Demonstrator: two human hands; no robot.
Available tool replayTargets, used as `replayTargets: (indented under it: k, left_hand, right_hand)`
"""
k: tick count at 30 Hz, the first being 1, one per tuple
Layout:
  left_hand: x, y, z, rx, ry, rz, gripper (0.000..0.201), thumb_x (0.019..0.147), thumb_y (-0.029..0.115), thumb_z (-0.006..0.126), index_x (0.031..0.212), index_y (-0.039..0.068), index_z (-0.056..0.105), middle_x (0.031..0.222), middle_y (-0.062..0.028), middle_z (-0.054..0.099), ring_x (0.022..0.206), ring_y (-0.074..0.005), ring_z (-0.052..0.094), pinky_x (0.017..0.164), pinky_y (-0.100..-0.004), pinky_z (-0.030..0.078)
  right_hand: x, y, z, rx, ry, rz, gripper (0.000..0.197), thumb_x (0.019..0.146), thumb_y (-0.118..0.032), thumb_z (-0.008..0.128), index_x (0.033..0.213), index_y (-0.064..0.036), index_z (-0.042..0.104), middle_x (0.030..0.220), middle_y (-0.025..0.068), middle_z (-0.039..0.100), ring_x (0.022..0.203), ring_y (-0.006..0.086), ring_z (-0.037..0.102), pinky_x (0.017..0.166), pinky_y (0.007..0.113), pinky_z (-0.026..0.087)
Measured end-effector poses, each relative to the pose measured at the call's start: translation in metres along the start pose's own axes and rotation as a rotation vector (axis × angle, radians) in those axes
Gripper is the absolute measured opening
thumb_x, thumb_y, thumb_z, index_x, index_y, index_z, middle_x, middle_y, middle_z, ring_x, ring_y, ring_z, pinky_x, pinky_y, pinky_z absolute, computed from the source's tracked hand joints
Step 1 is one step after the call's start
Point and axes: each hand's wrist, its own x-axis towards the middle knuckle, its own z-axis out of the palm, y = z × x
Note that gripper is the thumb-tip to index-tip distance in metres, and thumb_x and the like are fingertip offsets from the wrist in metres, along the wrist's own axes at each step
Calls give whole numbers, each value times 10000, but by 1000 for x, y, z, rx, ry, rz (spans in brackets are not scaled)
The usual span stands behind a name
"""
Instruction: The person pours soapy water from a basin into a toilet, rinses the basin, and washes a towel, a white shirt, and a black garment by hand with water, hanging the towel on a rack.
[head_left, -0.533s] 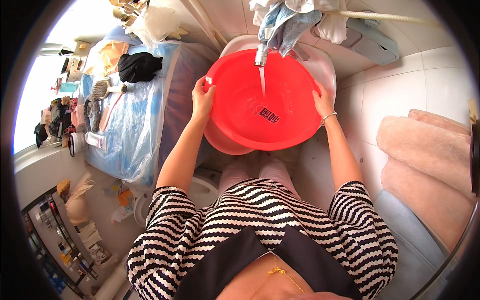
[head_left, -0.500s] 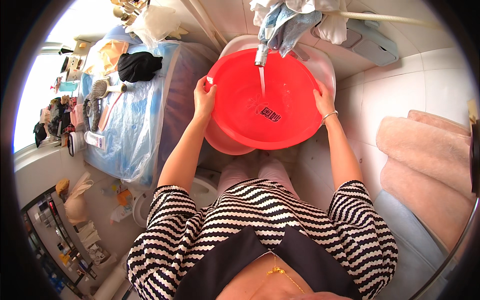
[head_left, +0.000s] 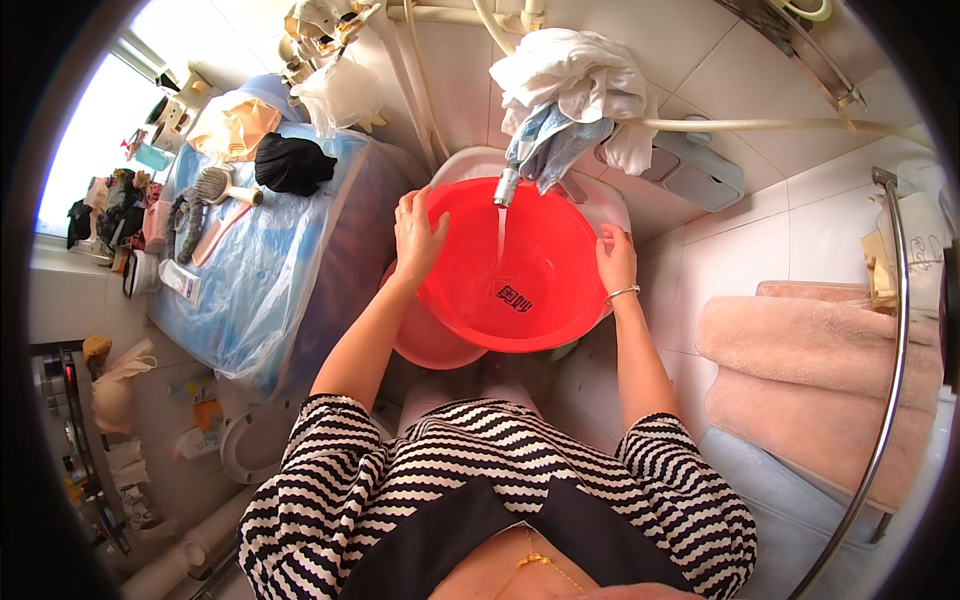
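Observation:
A wide red plastic basin (head_left: 560,300) with dark printing on its bottom sits tilted over a pale sink (head_left: 607,205). Water runs from a metal faucet (head_left: 507,188) into it. At its left rim is my left hand (head_left: 418,238), fingers extended and thumb spread apart. My right hand (head_left: 617,258), with a bracelet at the wrist, is by the right rim, its fingers loosely apart. Both hands look loosened from the rim, though contact is hard to judge. A second, pinkish-red basin (head_left: 430,345) shows partly beneath the red one.
White and blue cloths (head_left: 575,85) hang over the faucet. On the left, a plastic-covered surface (head_left: 265,270) holds a hairbrush (head_left: 215,187), a black cloth (head_left: 293,163) and a white tube (head_left: 179,281). Peach towels (head_left: 800,340) hang at right near a metal rail (head_left: 900,330).
My hands have loosened from the basin's rim, and more of their fingers show. The basin sits lower in view as the view has shifted. Water still runs.

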Motion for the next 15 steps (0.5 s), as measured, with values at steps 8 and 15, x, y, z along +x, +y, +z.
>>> replayTargets:
  k: [8,15]
  left_hand:
    - [82,180,-30,-210,156,389,752,720,183,764,1375,163,395,1391,-163,333,1288,-370,329,1055,-473,307]
    - [170,234,-20,263,54,608,676,676,323,746,1290,180,503,1141,-145,565,1152,-343,463,992,-465,317]
  right_hand:
    - [42,-147,-56,315,280,-435,267,828,-12,581,1094,-27,561,987,89,584,883,199,580,771,309,475]
    - [58,-157,-42,442,285,-406,343,811,-20,565,1152,-38,525,1077,111,553,982,241,556,825,338,476]
